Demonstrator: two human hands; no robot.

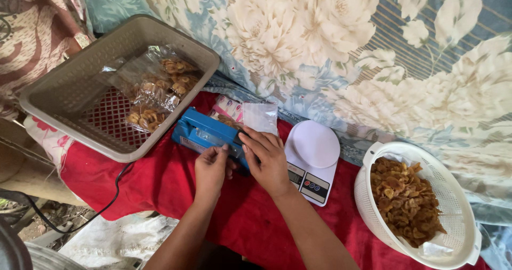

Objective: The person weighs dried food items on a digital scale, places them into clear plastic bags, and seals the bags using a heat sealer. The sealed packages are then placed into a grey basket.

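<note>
I note my right hand [266, 160] pressing flat on the blue heat sealer [205, 133] on the red-covered surface [160, 182]; my left hand [212, 168] pinches a clear snack bag's [255, 118] edge at its front, kitchen scale [313, 160] just beside

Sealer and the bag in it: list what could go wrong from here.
1. Fingers of the right hand lie on the blue sealer bar; they could get pinched or burnt.
2. The left hand holds the bag's edge; a skewed pull may wrinkle the seal.
3. The cord hangs off the table and could snag.
</note>
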